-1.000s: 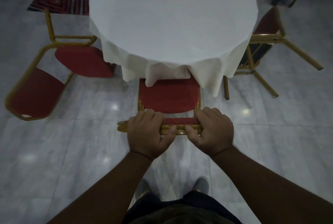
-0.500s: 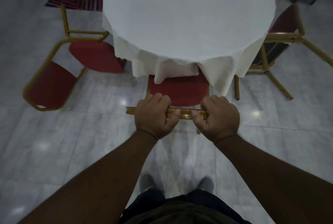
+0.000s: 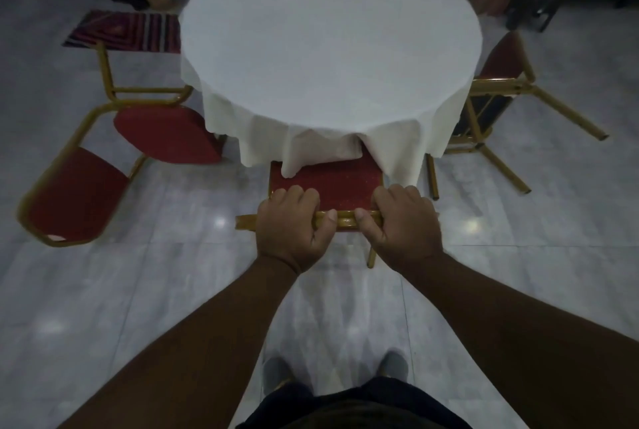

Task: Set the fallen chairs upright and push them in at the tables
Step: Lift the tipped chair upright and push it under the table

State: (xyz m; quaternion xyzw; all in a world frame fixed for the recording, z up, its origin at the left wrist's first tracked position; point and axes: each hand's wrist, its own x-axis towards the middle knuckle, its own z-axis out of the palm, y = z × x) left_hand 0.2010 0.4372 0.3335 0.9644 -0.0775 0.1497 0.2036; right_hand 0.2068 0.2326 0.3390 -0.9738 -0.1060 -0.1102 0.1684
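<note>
1. Chair (image 3: 326,183) now sits further under the near side of the table (image 3: 328,48) than before.
2. Left hand (image 3: 294,224) and right hand (image 3: 403,221) grip its back rail tightly.
3. Two fallen chairs (image 3: 79,186) wait.

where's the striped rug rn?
Head view, upper left: striped rug lies on the floor beyond the fallen chair, left of the round table.
</note>
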